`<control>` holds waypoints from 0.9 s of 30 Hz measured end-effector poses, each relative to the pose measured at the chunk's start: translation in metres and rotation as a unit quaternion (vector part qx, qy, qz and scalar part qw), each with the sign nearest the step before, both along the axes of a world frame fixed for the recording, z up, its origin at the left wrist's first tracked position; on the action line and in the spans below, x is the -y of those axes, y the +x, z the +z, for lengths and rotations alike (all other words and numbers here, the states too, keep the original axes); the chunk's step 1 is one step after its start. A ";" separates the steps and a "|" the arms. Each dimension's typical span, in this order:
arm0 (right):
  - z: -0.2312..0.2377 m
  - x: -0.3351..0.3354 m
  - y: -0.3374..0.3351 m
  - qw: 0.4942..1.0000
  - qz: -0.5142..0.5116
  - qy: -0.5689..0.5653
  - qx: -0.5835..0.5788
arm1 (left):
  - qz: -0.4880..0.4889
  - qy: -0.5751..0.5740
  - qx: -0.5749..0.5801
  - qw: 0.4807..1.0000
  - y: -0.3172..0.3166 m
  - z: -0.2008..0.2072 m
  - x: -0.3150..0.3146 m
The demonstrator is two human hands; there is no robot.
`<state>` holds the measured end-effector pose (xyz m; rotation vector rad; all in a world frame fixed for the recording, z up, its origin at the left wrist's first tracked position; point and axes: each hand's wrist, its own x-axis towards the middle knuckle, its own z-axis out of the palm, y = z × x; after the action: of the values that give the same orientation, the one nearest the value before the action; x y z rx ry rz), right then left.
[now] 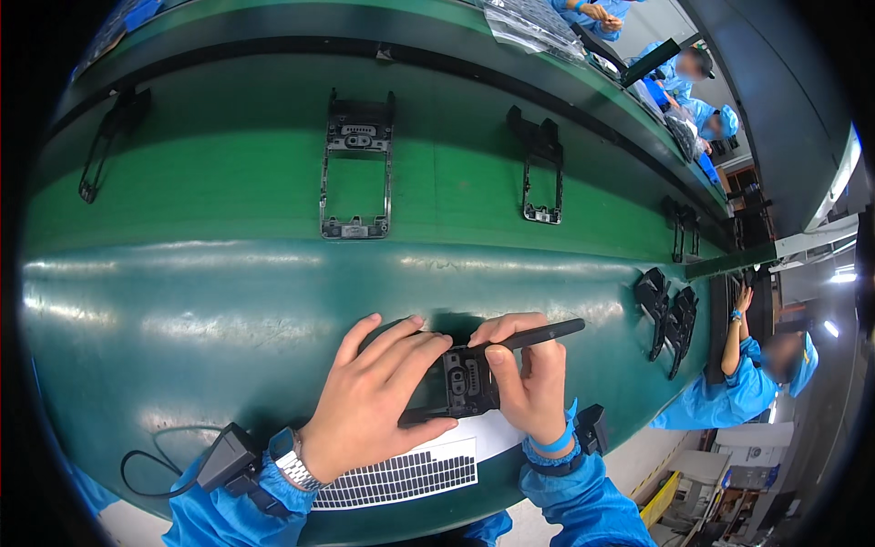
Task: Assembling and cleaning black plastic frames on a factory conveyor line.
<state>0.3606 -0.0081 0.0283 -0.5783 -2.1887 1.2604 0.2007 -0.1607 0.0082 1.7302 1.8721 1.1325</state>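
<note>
A black plastic device frame [465,378] lies on the green work surface in front of me, its rectangular opening partly covered. My left hand [378,387] spans this frame, fingertips along its far edge and thumb along its near edge, steadying it. In my right hand [529,378] is a black pen-shaped tool [547,335], pinched between thumb and fingers and pointing left. Its tip is hidden at the frame's far edge. Under my left wrist rests a white sheet [401,476] with rows of small black rectangular pieces.
Across the green conveyor belt [447,182] lie several similar frames, one [357,169] straight ahead. Two more black parts [670,319] sit at the right of the work surface. A raised shelf edge [428,56] runs along the back. A co-worker [747,374] works at the right.
</note>
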 end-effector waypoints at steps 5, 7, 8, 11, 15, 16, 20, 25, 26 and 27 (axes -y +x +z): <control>-0.001 0.000 -0.001 1.000 0.003 0.023 0.003 | 0.002 0.000 -0.002 1.000 0.000 0.000 0.000; -0.002 -0.001 0.000 1.000 0.007 0.027 0.000 | -0.007 0.012 -0.024 1.000 -0.001 -0.001 -0.001; -0.002 -0.001 0.000 1.000 0.006 0.028 -0.003 | -0.008 0.013 -0.027 1.000 0.000 -0.001 0.000; 0.000 0.000 0.000 0.999 0.006 0.037 -0.003 | -0.010 0.006 -0.039 0.999 0.000 0.001 0.001; -0.005 0.001 0.003 0.999 -0.018 -0.013 -0.037 | -0.014 0.003 -0.040 0.999 0.000 0.002 0.000; -0.008 0.000 0.004 0.995 -0.033 -0.048 -0.076 | -0.015 0.001 -0.042 0.999 0.000 0.003 0.000; -0.009 0.000 0.005 0.986 -0.047 -0.101 -0.120 | -0.012 -0.007 -0.029 1.000 -0.001 0.006 0.003; -0.007 -0.002 0.005 0.971 -0.041 -0.174 -0.160 | -0.014 -0.010 -0.056 0.998 0.001 0.010 0.001; -0.008 -0.002 0.005 0.970 -0.042 -0.175 -0.166 | -0.016 -0.011 -0.062 0.998 0.000 0.010 0.001; -0.010 -0.003 0.005 0.971 -0.036 -0.175 -0.158 | -0.019 -0.016 -0.061 0.998 -0.001 0.011 0.001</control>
<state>0.3657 -0.0054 0.0185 -0.5440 -1.6837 1.5924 0.2001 -0.1615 0.0195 1.8465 1.9089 0.9976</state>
